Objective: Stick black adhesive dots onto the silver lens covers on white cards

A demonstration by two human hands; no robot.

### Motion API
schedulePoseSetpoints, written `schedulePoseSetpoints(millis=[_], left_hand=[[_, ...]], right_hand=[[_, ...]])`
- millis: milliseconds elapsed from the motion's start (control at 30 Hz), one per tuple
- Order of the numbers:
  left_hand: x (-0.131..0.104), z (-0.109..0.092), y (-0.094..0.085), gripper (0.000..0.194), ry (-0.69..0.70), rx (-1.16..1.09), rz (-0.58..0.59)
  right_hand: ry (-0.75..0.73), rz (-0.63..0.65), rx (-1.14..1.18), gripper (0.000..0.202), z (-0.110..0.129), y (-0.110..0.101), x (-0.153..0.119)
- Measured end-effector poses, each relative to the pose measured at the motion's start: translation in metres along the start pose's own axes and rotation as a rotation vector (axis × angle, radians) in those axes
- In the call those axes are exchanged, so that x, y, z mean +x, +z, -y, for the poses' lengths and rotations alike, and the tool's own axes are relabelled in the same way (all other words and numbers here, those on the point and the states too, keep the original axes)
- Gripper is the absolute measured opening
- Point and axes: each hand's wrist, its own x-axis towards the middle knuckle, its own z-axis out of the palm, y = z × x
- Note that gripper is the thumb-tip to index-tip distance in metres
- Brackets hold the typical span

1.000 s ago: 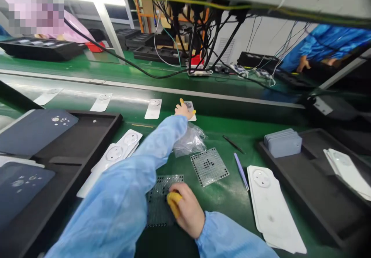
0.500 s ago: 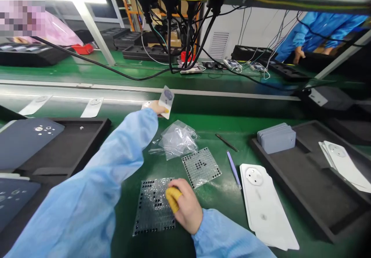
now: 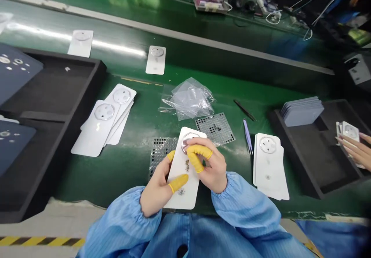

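Note:
My left hand [image 3: 155, 190], with yellow finger cots on thumb and finger, is closed around a white phone back cover [image 3: 188, 196], tilted up before my body. The cover has a round camera area at its top and small dark characters below. My right hand [image 3: 213, 169], also in yellow cots, pinches at the camera area; whatever lies between its fingertips is hidden. Partly behind the cover lies a clear sheet with small black dots [image 3: 158, 151]. A second dotted sheet [image 3: 217, 128] is just beyond my right hand.
Clear plastic bags [image 3: 189, 97], black tweezers [image 3: 244, 110] and purple tweezers [image 3: 247, 136] lie on the green bench. White covers are stacked left [image 3: 97, 134] and right [image 3: 269, 169]. Black trays flank them [image 3: 87, 91], [image 3: 313, 173]. Another person's hand [image 3: 358, 149] touches covers in the right tray.
My left hand has come back from the far side of the bench with a cover. My right hand has moved from the dotted sheet onto this cover. The view has tilted down.

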Motion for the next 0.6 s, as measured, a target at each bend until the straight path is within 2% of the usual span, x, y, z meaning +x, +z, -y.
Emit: schedulePoseSetpoints(millis=[133,267,400,600], left_hand=[[-0.005,0.007,0.002,0.069,0.129,0.015,-0.038],[-0.013,0.011,0.009,0.062,0.277,0.111,-0.064],[-0.014,0.011,0.013,0.056,0.381,0.213,-0.108],[-0.016,0.016,0.008,0.061,0.374,0.284,-0.174]], right_hand=[[-0.061,-0.055,-0.084,0.021,0.001,-0.005,-0.002],[-0.188,0.015,-0.27,0.03,0.003,-0.005,-0.004],[-0.223,0.096,-0.318,0.039,0.005,-0.007,-0.009],[-0.347,0.229,-0.407,0.034,0.007,-0.013,-0.009]])
